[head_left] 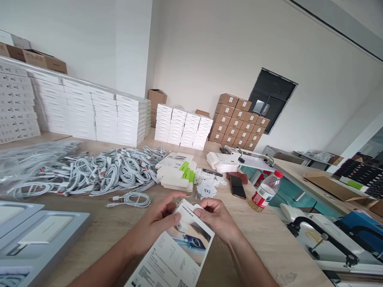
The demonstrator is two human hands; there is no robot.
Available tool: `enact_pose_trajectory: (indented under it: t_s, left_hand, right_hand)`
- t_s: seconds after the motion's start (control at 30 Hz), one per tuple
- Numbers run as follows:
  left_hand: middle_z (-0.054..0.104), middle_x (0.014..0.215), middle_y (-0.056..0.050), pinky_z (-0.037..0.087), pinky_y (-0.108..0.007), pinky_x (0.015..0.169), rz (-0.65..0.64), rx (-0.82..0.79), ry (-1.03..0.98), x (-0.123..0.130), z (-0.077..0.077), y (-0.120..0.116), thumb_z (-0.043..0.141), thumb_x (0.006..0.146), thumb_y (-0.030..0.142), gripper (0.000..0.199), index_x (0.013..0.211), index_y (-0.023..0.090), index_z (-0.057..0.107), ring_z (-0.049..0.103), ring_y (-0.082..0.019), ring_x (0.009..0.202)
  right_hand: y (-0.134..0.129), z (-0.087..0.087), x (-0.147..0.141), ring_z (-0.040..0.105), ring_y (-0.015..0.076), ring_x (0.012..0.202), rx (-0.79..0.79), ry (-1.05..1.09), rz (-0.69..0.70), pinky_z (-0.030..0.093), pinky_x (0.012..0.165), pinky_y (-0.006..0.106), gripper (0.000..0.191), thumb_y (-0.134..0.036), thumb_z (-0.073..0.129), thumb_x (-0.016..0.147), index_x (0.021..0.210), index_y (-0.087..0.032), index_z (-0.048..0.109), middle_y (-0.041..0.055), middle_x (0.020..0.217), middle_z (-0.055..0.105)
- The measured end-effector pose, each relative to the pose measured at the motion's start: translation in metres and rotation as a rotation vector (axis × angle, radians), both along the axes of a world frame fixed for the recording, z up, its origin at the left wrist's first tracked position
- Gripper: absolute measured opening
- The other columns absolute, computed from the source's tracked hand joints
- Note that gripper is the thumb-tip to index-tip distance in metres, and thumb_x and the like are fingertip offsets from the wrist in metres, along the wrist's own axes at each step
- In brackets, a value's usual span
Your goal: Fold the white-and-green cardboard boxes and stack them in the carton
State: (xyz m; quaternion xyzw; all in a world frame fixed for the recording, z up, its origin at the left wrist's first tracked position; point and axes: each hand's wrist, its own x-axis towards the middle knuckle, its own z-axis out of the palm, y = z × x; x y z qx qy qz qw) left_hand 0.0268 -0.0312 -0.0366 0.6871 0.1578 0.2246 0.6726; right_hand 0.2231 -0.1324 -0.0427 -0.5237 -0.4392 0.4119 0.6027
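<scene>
The left hand (154,226) and right hand (217,219) grasped a glossy white printed paper leaflet (176,255) above the light wooden bench (263,239). Beyond the leaflet lay a coiled white cable (128,199), then heaped white cables (98,171) and stacked white boxes (182,129).

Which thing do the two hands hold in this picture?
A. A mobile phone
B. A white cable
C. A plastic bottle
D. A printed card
D. The left hand and the right hand both grip the top part of the printed card, which hangs down toward the person.
</scene>
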Motion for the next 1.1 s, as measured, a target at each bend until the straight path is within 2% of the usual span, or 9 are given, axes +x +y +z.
enact_pose_trajectory:
  t_s: [0.23,0.43,0.6,0.77,0.9,1.1]
  left_hand:
    - [0.068,0.095,-0.004,0.048,-0.028,0.069,0.033,-0.013,-0.037,0.002,-0.006,0.002,0.065,0.085,0.040,0.052,0.134,0.024,0.056,0.062,-0.020,0.081]
    - [0.070,0.105,-0.006,0.050,-0.030,0.074,0.042,-0.059,-0.035,0.002,-0.008,0.003,0.067,0.083,0.041,0.051,0.131,0.025,0.059,0.065,-0.024,0.090]
    - [0.070,0.101,-0.005,0.049,-0.028,0.075,0.043,-0.146,-0.070,0.001,-0.004,0.002,0.070,0.081,0.038,0.035,0.113,0.023,0.068,0.064,-0.022,0.088]
    - [0.071,0.090,-0.002,0.049,-0.026,0.066,0.128,-0.262,-0.150,0.004,0.004,0.003,0.073,0.077,0.039,0.034,0.107,0.023,0.068,0.064,-0.019,0.075]
    - [0.072,0.087,-0.002,0.048,-0.023,0.064,0.225,-0.264,-0.196,0.005,0.009,0.005,0.075,0.075,0.038,0.033,0.103,0.022,0.068,0.064,-0.018,0.073]
    - [0.071,0.083,0.000,0.048,-0.023,0.063,0.281,-0.312,-0.257,0.005,0.006,0.008,0.078,0.069,0.037,0.033,0.097,0.022,0.070,0.064,-0.018,0.070]
  right_hand:
    - [0.002,-0.004,0.001,0.052,0.0095,0.054,0.022,-0.059,-0.009,0.037,0.054,0.023,0.029,-0.043,0.083,0.067,0.068,-0.017,0.069,-0.0020,0.063,0.067]
    - [-0.002,0.001,-0.002,0.053,0.0101,0.055,0.044,-0.097,-0.003,0.039,0.054,0.023,0.029,-0.043,0.082,0.069,0.069,-0.017,0.069,-0.0014,0.063,0.067]
    - [-0.006,0.006,-0.005,0.051,0.0097,0.056,0.051,-0.119,0.024,0.038,0.054,0.023,0.029,-0.044,0.082,0.068,0.070,-0.017,0.071,-0.0017,0.064,0.064]
    - [-0.004,0.009,0.000,0.056,0.0122,0.069,0.060,-0.112,0.037,0.042,0.066,0.025,0.030,-0.048,0.071,0.080,0.086,-0.019,0.076,-0.0002,0.076,0.069]
    - [-0.003,0.004,0.007,0.063,0.0174,0.079,0.016,0.039,-0.023,0.047,0.075,0.031,0.035,-0.050,0.071,0.079,0.098,-0.021,0.076,0.0027,0.084,0.074]
    - [-0.004,-0.002,0.007,0.066,0.0223,0.101,0.029,0.080,0.092,0.049,0.090,0.039,0.035,-0.042,0.074,0.078,0.109,-0.025,0.074,0.0056,0.114,0.073]
